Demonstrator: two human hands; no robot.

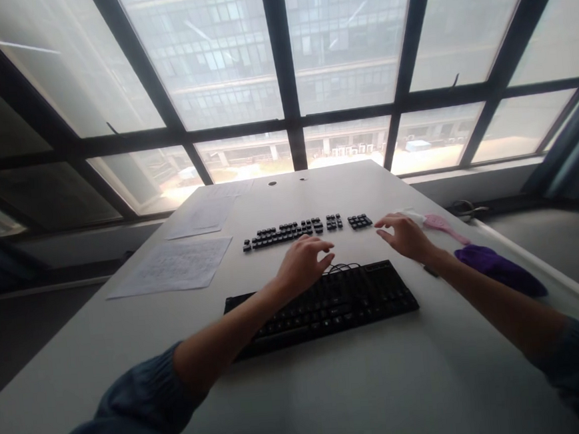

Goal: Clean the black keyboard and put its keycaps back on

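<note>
Keycaps (290,231), small, black and blocky, stand in tidy rows on a white surface (309,403), a little past its middle toward the far edge. They fall into three groups: a long one to the left, stepped along its back, with one keycap set just apart at its left end; a small middle group; and a compact block to the right. Any lettering on them is too small to read.

Nearer the near edge lies a black keyboard (376,300), set slightly aslant, its right end farther from that edge than its left. A thin dark cable (346,266) loops at its back.

The left hand (300,264) hangs over the keyboard, just short of the long group. Its fingers are curled, thumb and forefinger tips a small gap apart, with nothing seen between them. The right hand (405,238) is just beside the right-hand block, thumb and forefinger slightly parted toward it; whether a fingertip touches a keycap cannot be told, and its grip looks bare.

By the surface's right edge lie a purple cloth (499,271) and a pink item (443,223). Toward the left edge lie sheets of paper (173,266), the nearest covered in faint writing.
</note>
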